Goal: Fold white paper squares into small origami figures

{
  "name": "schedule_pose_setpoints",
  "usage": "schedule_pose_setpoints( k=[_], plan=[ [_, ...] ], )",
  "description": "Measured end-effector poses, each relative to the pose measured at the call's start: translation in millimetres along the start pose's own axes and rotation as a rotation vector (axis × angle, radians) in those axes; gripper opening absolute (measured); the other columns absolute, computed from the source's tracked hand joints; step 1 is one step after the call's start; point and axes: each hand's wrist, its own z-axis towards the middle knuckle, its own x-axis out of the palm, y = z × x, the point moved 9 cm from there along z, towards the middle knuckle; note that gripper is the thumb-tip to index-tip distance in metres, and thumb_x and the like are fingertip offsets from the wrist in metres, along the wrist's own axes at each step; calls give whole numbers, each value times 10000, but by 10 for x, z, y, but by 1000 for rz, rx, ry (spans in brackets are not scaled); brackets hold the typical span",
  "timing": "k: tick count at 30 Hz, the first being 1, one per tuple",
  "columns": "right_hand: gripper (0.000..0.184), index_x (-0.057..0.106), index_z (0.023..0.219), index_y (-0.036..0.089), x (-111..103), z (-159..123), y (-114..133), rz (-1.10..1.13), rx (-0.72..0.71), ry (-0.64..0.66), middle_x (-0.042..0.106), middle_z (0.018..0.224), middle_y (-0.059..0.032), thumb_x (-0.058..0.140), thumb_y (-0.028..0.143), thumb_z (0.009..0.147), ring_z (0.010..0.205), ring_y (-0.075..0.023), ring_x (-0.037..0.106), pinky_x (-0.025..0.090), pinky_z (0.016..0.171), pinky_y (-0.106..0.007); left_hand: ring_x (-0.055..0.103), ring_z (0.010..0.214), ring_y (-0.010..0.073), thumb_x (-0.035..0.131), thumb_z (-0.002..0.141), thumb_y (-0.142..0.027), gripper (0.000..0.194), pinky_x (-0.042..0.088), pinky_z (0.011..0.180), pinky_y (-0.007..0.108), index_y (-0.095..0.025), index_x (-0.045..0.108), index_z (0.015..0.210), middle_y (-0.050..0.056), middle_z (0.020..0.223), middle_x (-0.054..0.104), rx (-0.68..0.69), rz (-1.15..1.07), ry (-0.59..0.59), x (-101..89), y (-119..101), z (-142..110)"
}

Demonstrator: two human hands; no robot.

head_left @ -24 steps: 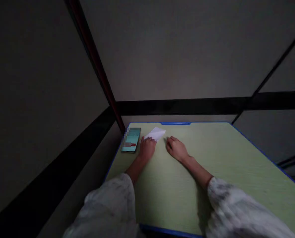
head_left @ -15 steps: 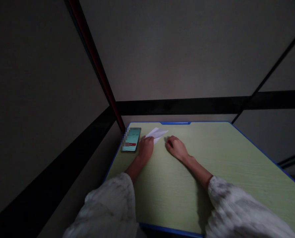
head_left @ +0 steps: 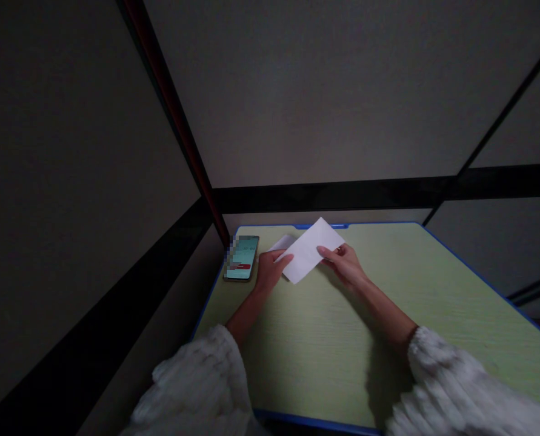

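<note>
A white sheet of paper (head_left: 310,249) is held slantwise above the table, its face toward me. My left hand (head_left: 272,269) is closed on its lower left edge, thumb on the front. On the right edge, my right hand (head_left: 345,263) pinches the sheet, thumb in front and fingers behind. Part of another white paper layer (head_left: 282,243) shows behind the sheet, beside my left fingers; whether it is a fold of the same sheet or a separate piece I cannot tell.
A phone with a lit screen (head_left: 245,257) lies left of my left hand, near the table's left edge. The pale green table (head_left: 315,351) has a blue rim and stands against grey wall panels (head_left: 333,109). A dark wall (head_left: 83,181) rises on the left.
The paper has come up off the table and now faces me. My right hand, earlier resting apart from the paper, has moved onto its right edge. The left hand stays near its place.
</note>
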Motion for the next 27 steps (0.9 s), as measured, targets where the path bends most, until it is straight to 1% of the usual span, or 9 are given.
schedule_pose_setpoints(
  k=[2,5,8,11,16,20,23,25,27],
  plan=[
    [281,585,700,149,-104,-43,39,-15,21,-4,633,636,-19,696,359,550,572,-133,581,493,562,-280,493,488,110,615,598,-290,221,316,444,193,-92,682,669,-17,497,565,-46,-85,83,80,32,-32],
    [264,601,620,120,-238,-121,96,-64,38,5,595,531,5,712,340,526,480,-96,530,469,510,-244,503,504,110,649,559,-320,279,334,469,197,-96,673,724,-2,545,593,-127,-210,189,226,103,-98],
    [267,598,610,118,-340,-193,122,-107,51,6,581,519,16,702,353,536,470,-87,512,462,508,-238,520,523,117,670,530,-371,329,366,502,211,-95,655,708,25,582,611,-211,-319,287,385,193,-172],
    [290,584,631,124,-384,-241,118,-138,63,31,577,535,16,682,385,550,466,-86,501,445,483,-231,534,547,118,643,534,-471,388,390,542,223,-104,629,660,37,593,614,-282,-394,328,456,276,-222],
    [289,547,640,118,-302,-310,73,-198,86,160,540,490,23,659,379,591,426,-77,463,374,416,-206,544,527,117,590,560,-545,457,388,530,224,-105,617,681,41,574,612,-355,-419,381,472,353,-272],
    [275,501,625,133,-159,-393,38,-236,92,251,490,476,47,643,368,618,432,-76,447,348,411,-198,499,484,81,686,525,-381,294,333,478,183,-111,618,621,-6,524,587,-337,-365,434,537,351,-323],
    [257,482,627,142,-51,-452,12,-249,90,307,454,489,60,636,348,635,450,-72,436,329,409,-187,530,517,112,706,504,-312,244,344,482,198,-101,624,596,24,581,628,-336,-337,491,635,378,-388],
    [228,493,702,144,-13,-474,3,-251,78,324,462,524,59,621,328,658,470,-74,441,329,416,-185,548,531,137,709,494,-292,243,363,496,216,-91,638,609,44,584,639,-346,-326,498,668,416,-415],
    [240,490,859,157,-14,-475,19,-240,38,313,500,580,46,586,310,700,510,-87,469,355,446,-195,551,526,145,706,496,-285,239,365,492,223,-84,644,608,52,576,640,-353,-321,471,654,454,-413]
  ],
)
